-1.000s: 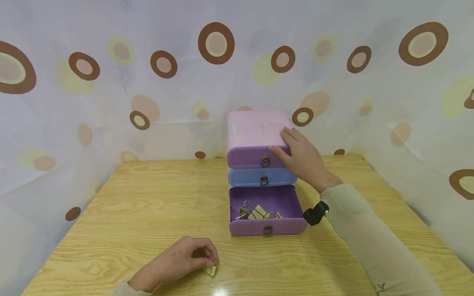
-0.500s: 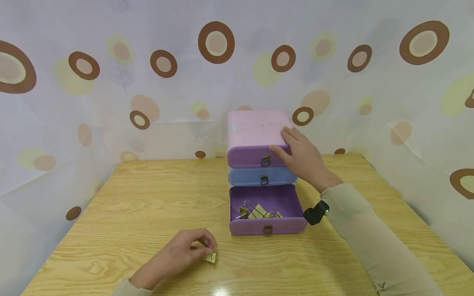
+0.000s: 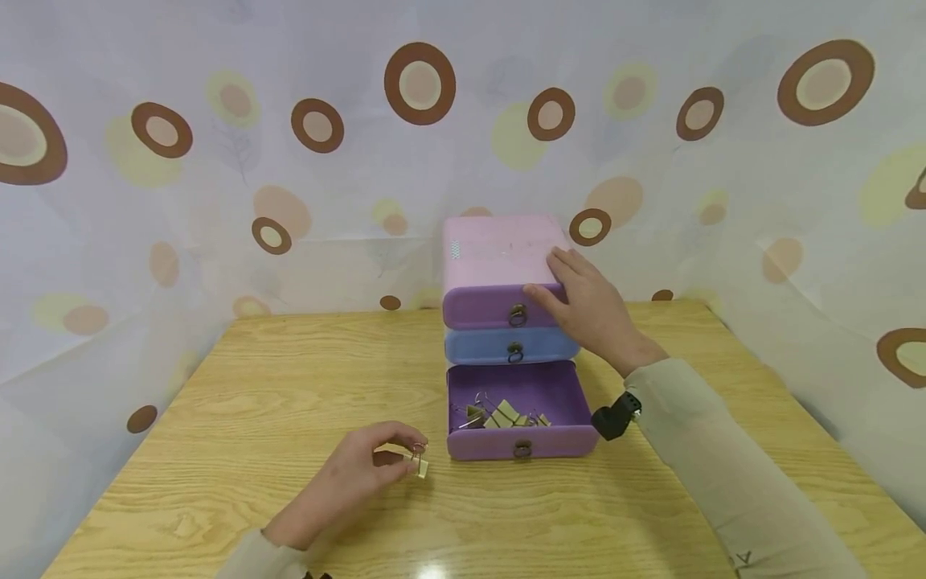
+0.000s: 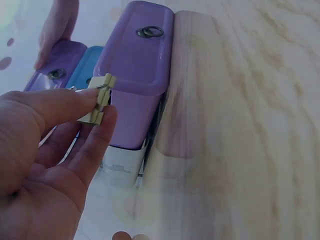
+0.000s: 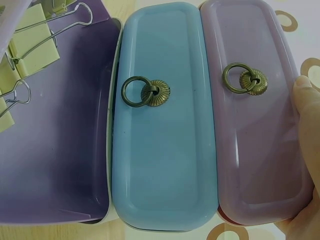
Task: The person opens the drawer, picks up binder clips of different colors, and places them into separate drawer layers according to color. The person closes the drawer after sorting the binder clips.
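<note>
Between thumb and fingers my left hand (image 3: 365, 466) pinches a pale yellow binder clip (image 4: 102, 100), held just left of the pulled-out bottom drawer (image 3: 522, 444). Inside that purple drawer lie several more yellow binder clips (image 5: 35, 45) with wire handles. My right hand (image 3: 593, 310) rests on the top right edge of the small chest (image 3: 502, 249), fingers on its pink top and thumb at the front edge. The purple top drawer (image 5: 260, 150) and the blue middle drawer (image 5: 165, 180) are pushed in, each with a brass ring pull.
The chest stands on a wooden table (image 3: 311, 378), close to a patterned cloth backdrop (image 3: 347, 185) at the back. A black band (image 3: 616, 416) is strapped at the right wrist, beside the open drawer's right side.
My left hand has moved away from the near edge with the binder clip, up beside the open drawer. The right hand and the chest stay as they were.
</note>
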### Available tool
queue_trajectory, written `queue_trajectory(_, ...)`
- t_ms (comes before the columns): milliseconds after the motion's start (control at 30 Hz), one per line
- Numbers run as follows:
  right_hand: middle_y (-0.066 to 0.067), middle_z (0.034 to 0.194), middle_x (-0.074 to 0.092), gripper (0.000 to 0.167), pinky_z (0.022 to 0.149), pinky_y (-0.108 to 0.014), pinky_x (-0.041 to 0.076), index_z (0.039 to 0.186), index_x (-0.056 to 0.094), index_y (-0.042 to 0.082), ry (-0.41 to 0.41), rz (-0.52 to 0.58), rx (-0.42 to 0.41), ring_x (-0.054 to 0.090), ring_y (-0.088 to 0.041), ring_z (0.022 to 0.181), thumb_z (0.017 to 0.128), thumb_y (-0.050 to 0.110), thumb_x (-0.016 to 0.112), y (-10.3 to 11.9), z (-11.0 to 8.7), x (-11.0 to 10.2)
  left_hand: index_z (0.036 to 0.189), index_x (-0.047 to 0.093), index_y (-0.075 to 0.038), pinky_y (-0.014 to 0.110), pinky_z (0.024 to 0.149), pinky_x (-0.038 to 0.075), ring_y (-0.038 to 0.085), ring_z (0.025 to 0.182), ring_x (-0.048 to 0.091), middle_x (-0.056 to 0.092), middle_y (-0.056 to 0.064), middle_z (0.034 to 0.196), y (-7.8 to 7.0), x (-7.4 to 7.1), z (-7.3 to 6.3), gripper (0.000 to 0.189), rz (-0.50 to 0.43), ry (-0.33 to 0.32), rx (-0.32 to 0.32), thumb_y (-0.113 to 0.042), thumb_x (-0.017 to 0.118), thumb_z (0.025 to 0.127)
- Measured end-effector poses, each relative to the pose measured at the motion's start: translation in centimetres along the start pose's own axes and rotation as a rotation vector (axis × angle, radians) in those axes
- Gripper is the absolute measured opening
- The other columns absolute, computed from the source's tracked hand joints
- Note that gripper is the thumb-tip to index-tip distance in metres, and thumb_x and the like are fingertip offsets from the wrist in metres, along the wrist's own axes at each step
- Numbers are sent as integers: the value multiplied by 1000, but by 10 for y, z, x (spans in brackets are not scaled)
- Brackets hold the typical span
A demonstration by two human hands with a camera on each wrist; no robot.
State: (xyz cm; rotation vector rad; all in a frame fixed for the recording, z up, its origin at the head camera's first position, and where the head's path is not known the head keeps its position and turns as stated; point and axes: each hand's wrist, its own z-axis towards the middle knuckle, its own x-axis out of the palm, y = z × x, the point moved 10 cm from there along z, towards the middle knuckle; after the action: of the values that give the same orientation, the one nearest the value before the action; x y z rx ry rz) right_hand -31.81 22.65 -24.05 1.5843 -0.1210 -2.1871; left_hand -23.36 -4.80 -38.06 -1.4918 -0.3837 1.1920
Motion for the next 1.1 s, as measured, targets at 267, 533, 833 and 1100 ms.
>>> queue_trajectory(267, -19, 162, 27, 78, 124, -54, 21, 153, 30, -3, -3, -2, 0, 20, -38, 152, 101, 53, 47, 2, 0, 0, 104, 76, -9, 23, 89, 59, 20, 112, 68, 66, 12, 130, -7, -15, 12, 18, -50, -128, 5, -5, 74, 87)
queue_trajectory(533, -20, 161, 28, 78, 124, -54, 22, 153, 31, -3, -9, 4, -5, 21, -38, 152, 101, 53, 47, 4, 0, 1, 105, 77, -13, 21, 87, 59, 13, 108, 70, 69, 3, 127, -13, -17, 19, 17, -59, -140, -5, -15, 74, 89)
queue_trajectory(833, -19, 161, 29, 78, 124, -54, 23, 153, 31, -2, -16, -5, 0, 22, -38, 151, 101, 53, 48, 4, 0, 0, 105, 77, -20, 22, 83, 60, 7, 94, 73, 76, -1, 109, -29, -6, 37, 16, -48, -113, 37, -19, 74, 89)
queue_trajectory(1100, -19, 161, 29, 77, 124, -54, 23, 153, 32, -3, -19, 1, 0, 22, -38, 151, 101, 53, 48, 4, -2, -2, 99, 77, -26, 21, 78, 60, 15, 91, 74, 76, -7, 99, -42, 12, 60, 9, -7, -80, 44, -24, 73, 91)
